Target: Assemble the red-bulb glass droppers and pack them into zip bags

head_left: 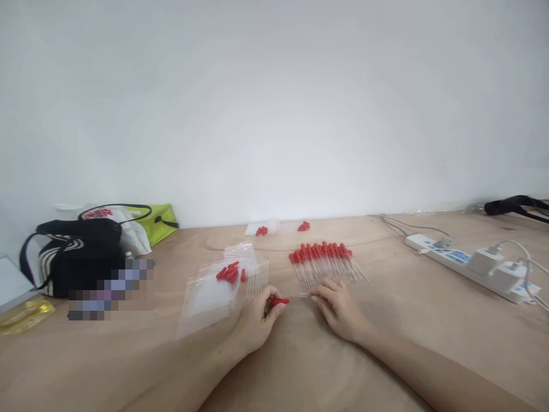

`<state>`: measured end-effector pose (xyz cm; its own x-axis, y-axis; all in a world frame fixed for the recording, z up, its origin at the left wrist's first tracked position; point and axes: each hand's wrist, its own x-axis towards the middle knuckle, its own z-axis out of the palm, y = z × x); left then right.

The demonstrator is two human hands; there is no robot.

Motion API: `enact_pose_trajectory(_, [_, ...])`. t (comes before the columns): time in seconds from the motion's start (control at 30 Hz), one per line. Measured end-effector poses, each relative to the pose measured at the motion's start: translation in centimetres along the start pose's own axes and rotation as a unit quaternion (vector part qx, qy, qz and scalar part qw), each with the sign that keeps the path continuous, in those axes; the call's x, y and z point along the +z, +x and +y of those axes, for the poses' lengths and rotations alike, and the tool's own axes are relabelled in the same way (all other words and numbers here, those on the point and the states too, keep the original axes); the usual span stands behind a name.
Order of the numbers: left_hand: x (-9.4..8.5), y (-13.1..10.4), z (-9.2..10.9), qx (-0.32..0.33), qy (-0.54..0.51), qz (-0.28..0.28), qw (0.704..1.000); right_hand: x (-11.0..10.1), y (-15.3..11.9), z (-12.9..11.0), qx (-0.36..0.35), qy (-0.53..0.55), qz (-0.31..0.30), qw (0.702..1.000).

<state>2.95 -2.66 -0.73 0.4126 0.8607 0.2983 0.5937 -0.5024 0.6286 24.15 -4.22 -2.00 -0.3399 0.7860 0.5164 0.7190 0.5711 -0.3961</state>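
Between the thumb and fingers of my left hand [256, 320] is a red rubber bulb [281, 301], its narrower end pointing right. My right hand [341, 312] pinches a thin clear dropper tube [303, 294], whose tip points left toward the bulb; a small gap separates the two. Just beyond my right hand lies a row of droppers with red bulbs [321, 252] on their far ends. Several bare clear tubes [258, 277] lie beyond my left hand. Loose red bulbs [231, 273] rest on clear zip bags [210, 300] at the left.
Two small groups of red bulbs [261, 230] lie near the wall. A black bag [81, 252], a lime-green bag [165, 220] and yellow plastic wrap [28, 316] are at the left. A white power strip [454, 256] with chargers and cables occupies the right.
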Motion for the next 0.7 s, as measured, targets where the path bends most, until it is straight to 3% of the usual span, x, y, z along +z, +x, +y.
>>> enact_pose_trajectory(0.27, [-0.3,0.0,0.5,0.042,-0.044,-0.036,0.997,0.6,0.5,-1.3,-0.012,0.02,-0.01,1.0])
enact_pose_trajectory(0.7, [-0.5,0.0,1.5,0.058,0.014,-0.043,0.997,0.7,0.4,-1.0,-0.044,0.052,-0.029,0.997])
